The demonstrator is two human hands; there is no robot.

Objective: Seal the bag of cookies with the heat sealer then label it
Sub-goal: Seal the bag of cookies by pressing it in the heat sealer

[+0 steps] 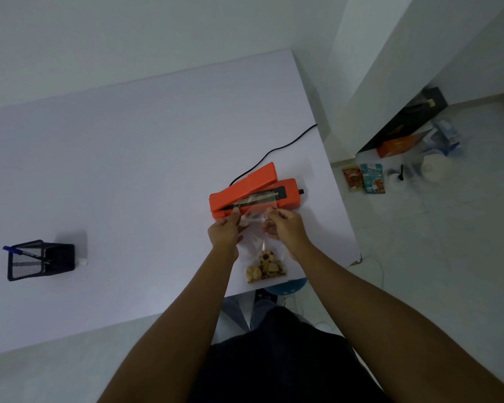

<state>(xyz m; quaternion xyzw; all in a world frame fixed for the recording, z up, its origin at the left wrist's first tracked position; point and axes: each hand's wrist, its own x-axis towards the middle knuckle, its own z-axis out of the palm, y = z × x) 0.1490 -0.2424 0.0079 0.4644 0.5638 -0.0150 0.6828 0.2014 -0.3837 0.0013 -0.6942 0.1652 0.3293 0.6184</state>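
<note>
An orange heat sealer (287, 189) lies on the white table (128, 170) near its right edge, with its lid raised. A clear plastic bag (255, 242) lies in front of it, several cookies (266, 267) resting at the bag's near end. The bag's open end rests across the sealer's bar. My left hand (224, 231) pinches the bag's left edge near the sealer. My right hand (285, 228) pinches the right edge. Both thumbs sit just short of the sealer's front.
A black power cord (277, 149) runs from the sealer off the table's right edge. A black mesh pen holder (40, 260) with a blue pen stands at the left. Snack packets (364, 178), boxes and containers lie on the floor to the right.
</note>
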